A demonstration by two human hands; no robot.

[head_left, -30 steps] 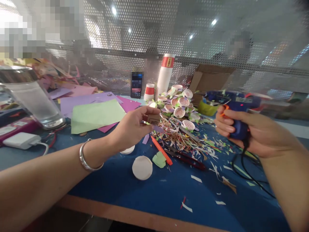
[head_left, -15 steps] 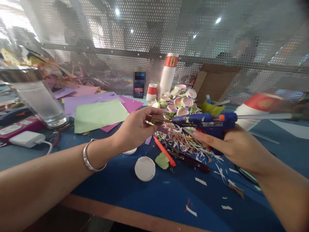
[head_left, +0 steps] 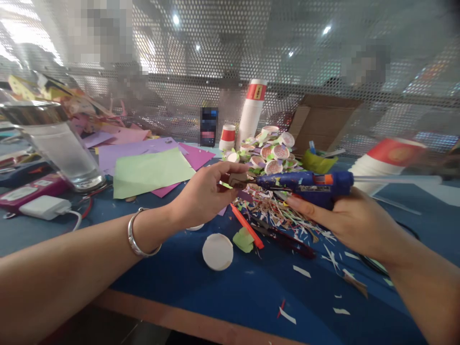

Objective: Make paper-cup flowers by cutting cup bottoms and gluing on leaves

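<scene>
My left hand (head_left: 210, 191), with a silver bangle at the wrist, pinches a small brown piece of printed paper or card (head_left: 237, 180); a purple strip (head_left: 245, 195) shows just below it. My right hand (head_left: 354, 220) is wrapped round a blue hot glue gun (head_left: 305, 184), which points left with a clear glue stick (head_left: 395, 179) out of its back. The nozzle tip is at the brown piece; whether they touch I cannot tell. Behind the gun rises a heap of small round paper-cup pieces (head_left: 273, 153) with green and purple bits.
On the blue table (head_left: 251, 297) lie a white disc (head_left: 217, 251), an orange pen-like stick (head_left: 247, 226), dark scissors (head_left: 287, 239) and paper shreds (head_left: 276, 206). Paper-cup stacks (head_left: 251, 112), a glass of water (head_left: 68, 148), coloured sheets (head_left: 151, 170) and a cardboard box (head_left: 321, 120) stand around.
The view has shifted slightly, so most things sit a little further right. The glue gun nozzle now overlaps the brown piece a bit more. Both hands keep their hold.
</scene>
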